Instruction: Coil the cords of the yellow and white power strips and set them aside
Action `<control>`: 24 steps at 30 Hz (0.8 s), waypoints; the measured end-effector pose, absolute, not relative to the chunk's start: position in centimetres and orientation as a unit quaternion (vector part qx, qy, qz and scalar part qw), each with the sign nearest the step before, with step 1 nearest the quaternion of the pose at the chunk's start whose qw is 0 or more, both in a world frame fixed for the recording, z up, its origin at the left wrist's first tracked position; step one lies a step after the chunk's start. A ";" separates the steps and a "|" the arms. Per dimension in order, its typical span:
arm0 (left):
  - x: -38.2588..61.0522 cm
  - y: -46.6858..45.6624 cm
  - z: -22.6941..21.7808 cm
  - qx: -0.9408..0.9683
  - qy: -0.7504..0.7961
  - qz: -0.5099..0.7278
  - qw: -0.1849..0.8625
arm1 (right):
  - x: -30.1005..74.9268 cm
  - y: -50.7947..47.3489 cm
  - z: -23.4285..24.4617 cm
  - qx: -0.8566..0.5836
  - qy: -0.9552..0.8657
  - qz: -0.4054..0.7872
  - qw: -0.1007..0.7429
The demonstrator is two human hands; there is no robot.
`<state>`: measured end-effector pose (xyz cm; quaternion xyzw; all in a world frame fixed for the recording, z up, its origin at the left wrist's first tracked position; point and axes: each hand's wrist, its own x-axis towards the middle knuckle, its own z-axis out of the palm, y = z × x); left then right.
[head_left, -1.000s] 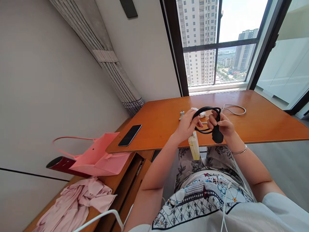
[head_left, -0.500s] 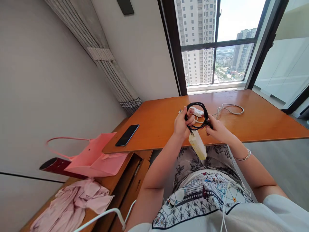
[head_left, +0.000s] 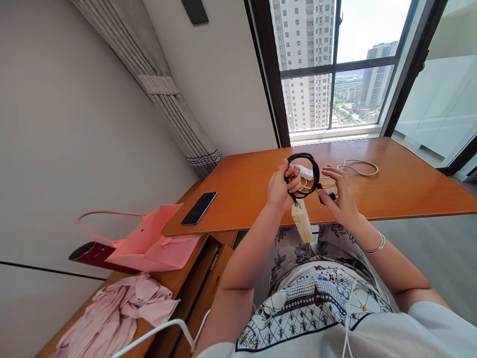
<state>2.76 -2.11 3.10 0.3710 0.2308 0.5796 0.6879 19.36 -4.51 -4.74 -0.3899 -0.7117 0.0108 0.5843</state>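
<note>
My left hand (head_left: 281, 188) is closed around a coiled black cable (head_left: 306, 171), held upright over the near edge of the orange table (head_left: 402, 189). A cream power strip block (head_left: 301, 221) hangs from the coil below my left hand. My right hand (head_left: 339, 196) is just right of the coil, thumb and forefinger pinching the cable's black plug end (head_left: 326, 197), the other fingers spread.
A white charger (head_left: 305, 172) and a white cable (head_left: 357, 169) lie on the table behind the coil. A black phone (head_left: 199, 208) rests at the table's left. A pink bag (head_left: 149, 238) and pink cloth (head_left: 122, 313) lie on the lower cabinet. The window is behind.
The coil went from flat and wide to a tighter upright loop in my left hand. The black plug, which hung below my right hand, is now pinched at my right fingertips. The power strip swung.
</note>
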 end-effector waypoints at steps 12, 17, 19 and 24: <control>2.4 -2.4 4.8 0.282 0.205 0.688 0.636 | 20.9 -1.3 -15.3 -0.366 -0.785 -0.197 0.459; 2.2 -2.1 4.7 0.293 0.202 0.703 0.616 | 18.8 0.4 -15.1 -0.307 -0.827 -0.121 0.456; 1.9 -1.8 4.4 0.299 0.194 0.707 0.610 | 18.3 0.9 -15.3 -0.280 -0.827 -0.082 0.481; 1.3 -0.7 3.5 0.299 0.188 0.737 0.576 | 17.9 0.3 -15.7 -0.253 -0.829 0.008 0.499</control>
